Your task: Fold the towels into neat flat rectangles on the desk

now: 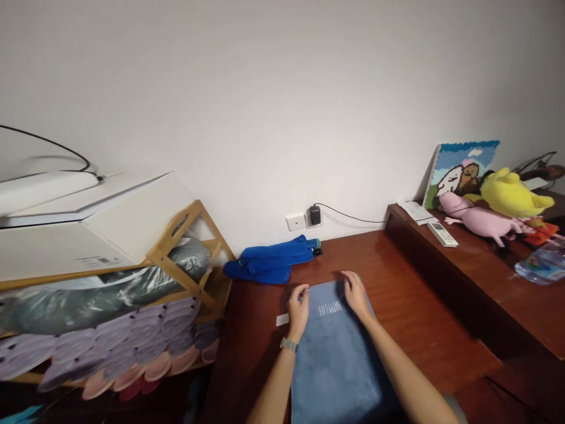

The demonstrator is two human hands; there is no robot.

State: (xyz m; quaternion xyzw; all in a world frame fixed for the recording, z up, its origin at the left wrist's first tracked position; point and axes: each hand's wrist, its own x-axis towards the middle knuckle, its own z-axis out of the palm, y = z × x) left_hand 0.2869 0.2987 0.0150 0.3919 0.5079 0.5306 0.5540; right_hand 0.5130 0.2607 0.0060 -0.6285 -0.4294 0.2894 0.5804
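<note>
Where lettering [330, 309] reads "HAPPY LIFE", blue cloth [335, 365], hands [299, 312] [356, 299] curled at its edges, grip unclear

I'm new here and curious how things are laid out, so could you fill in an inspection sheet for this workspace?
Surface: reddish-brown desk.
Job's things: blue-grey cloth with white lettering, lying on the desk.
Hands: left hand and right hand at the cloth's far corners; grip unclear.
Clutter: blue fabric item near the wall; pink plush, yellow plush, remote control and plastic bottle on the raised section at right.
Cables: black cable running right from a plugged-in adapter.
Surroundings: white wall; wooden rack and white box at left.
</note>
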